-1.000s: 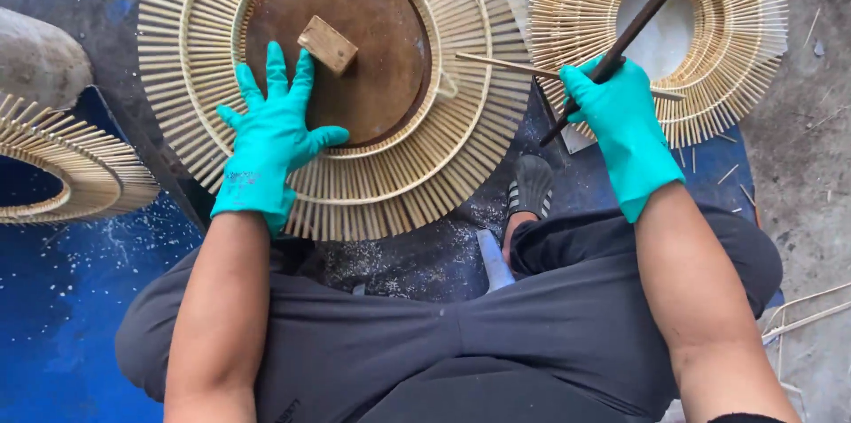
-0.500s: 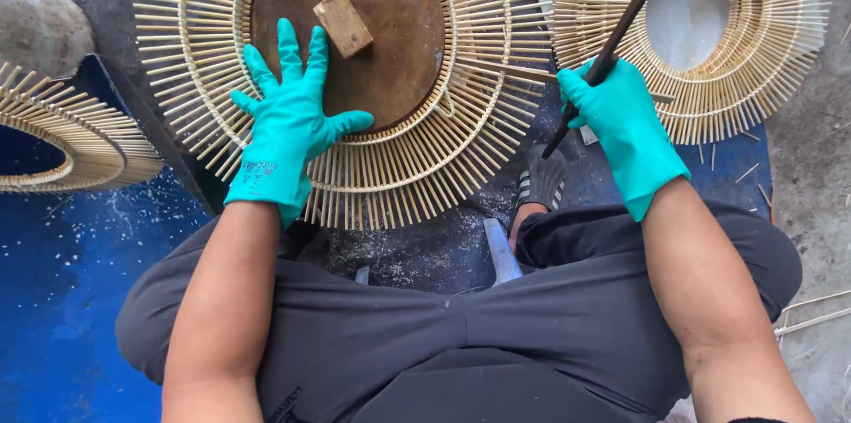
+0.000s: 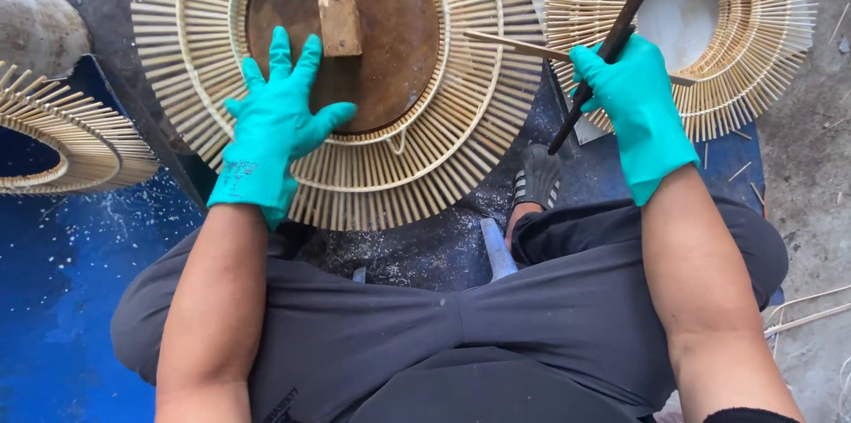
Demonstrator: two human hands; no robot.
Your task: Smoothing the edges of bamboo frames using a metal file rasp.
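The left hand (image 3: 275, 121) lies flat and open on the round bamboo frame (image 3: 355, 77) at upper middle. The right hand (image 3: 634, 104) squeezes a dark rod (image 3: 620, 33) slanting up-right, with a thin bamboo stick (image 3: 514, 46) pointing left toward the frame.

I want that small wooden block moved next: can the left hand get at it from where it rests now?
Probably yes. The left hand lies flat on the round bamboo frame, fingertips just short of the wooden block on the brown disc. Nothing lies between them, and the hand holds nothing.
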